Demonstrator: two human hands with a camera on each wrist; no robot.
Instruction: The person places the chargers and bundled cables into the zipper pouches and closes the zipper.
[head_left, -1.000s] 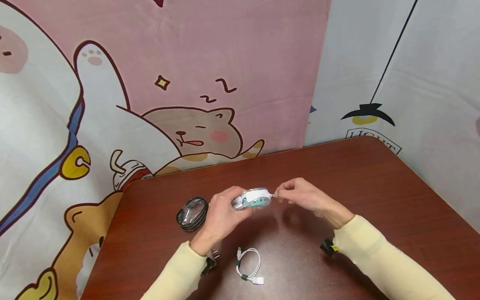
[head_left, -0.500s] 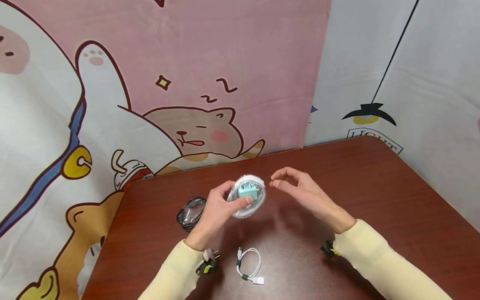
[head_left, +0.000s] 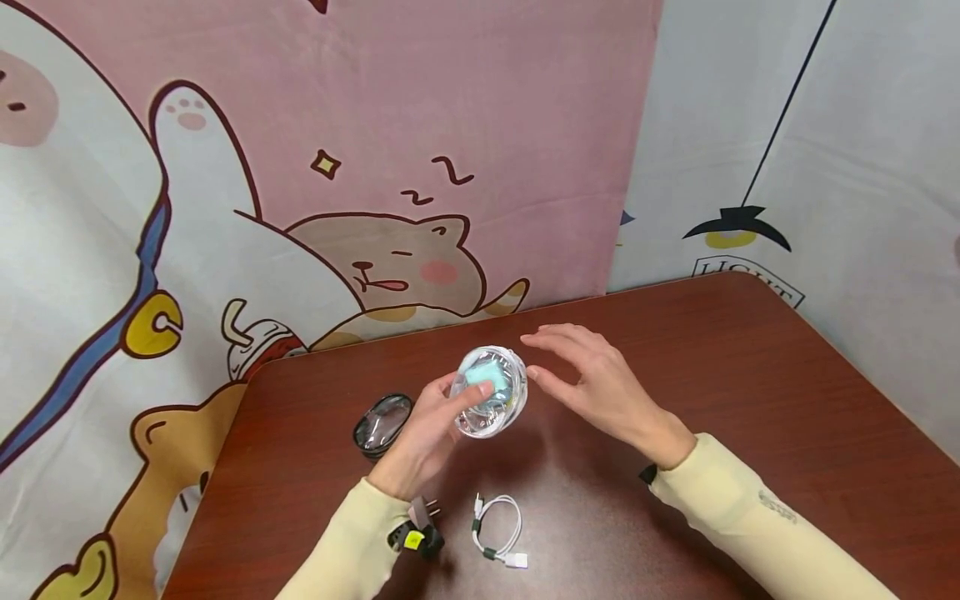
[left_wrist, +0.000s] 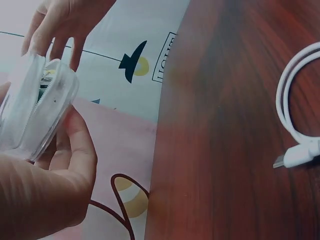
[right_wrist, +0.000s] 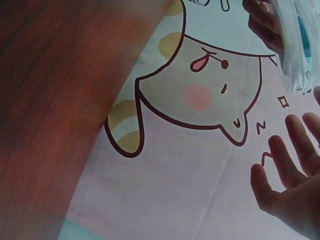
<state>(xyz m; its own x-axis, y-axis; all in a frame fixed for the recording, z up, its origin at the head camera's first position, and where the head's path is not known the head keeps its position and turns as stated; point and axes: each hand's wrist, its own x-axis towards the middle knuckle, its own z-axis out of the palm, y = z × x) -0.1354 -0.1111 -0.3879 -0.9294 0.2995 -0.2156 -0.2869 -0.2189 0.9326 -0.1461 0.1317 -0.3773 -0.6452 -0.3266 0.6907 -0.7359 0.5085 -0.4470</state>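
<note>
My left hand [head_left: 431,429] grips a clear round zip case [head_left: 480,422] with white trim, thumb across its face. A pale teal block [head_left: 480,372] shows through the clear wall. In the left wrist view, the case [left_wrist: 47,112] has a gap along its zipper near the top, with something dark and yellowish inside. My right hand [head_left: 600,383] is just right of the case, fingers extended and spread, holding nothing. The right wrist view shows its fingers apart from the case [right_wrist: 292,50].
A second clear case [head_left: 384,423] with black trim lies left, behind my left wrist. A coiled white cable [head_left: 519,525] lies at the front of the brown table [head_left: 750,375]. Beside my left sleeve is a plug [head_left: 422,510] with metal prongs, partly hidden. Printed cloth hangs behind.
My right fingers have let go of the case's zipper pull and spread out. The left hand has turned the case from edge-on so its round face shows.
</note>
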